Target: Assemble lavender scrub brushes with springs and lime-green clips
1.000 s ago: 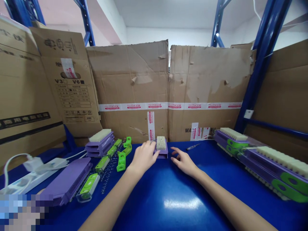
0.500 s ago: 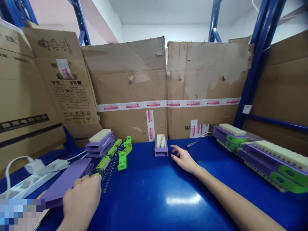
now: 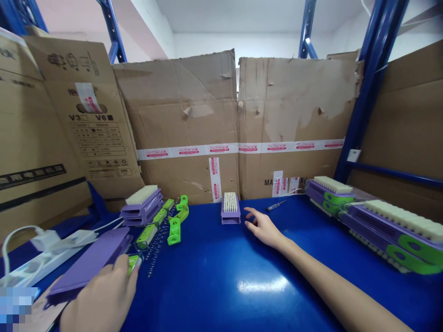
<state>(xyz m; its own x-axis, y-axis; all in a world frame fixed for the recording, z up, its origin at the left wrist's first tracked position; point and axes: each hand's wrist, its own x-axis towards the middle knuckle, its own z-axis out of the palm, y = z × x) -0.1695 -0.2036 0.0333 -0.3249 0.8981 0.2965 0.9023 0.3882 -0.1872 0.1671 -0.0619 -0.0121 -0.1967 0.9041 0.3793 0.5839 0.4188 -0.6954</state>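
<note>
Low on the left, my left hand (image 3: 100, 293) is closed around the near end of a clear case with a bright green insert (image 3: 133, 263), which shows between thumb and forefinger. The fingertips are hidden. Just left of this hand lies a long purple plastic housing (image 3: 92, 263). My right hand (image 3: 263, 228) rests on the blue table, open, its fingers loosely curled and holding nothing. Slightly left of its fingertips stands a small purple brush block with cream bristles (image 3: 230, 205), apart from the hand.
More green-filled clear cases (image 3: 147, 236), springs (image 3: 154, 253) and green brackets (image 3: 175, 230) line the left side. Behind are stacked purple brush blocks (image 3: 141, 207) and a white power strip (image 3: 44, 260). A screwdriver (image 3: 276, 205) and longer brush assemblies (image 3: 391, 233) lie right.
My left hand has left the small brush block and moved down-left to the clear case. The purple housing's near end has shifted slightly left. My right hand has hardly moved.
</note>
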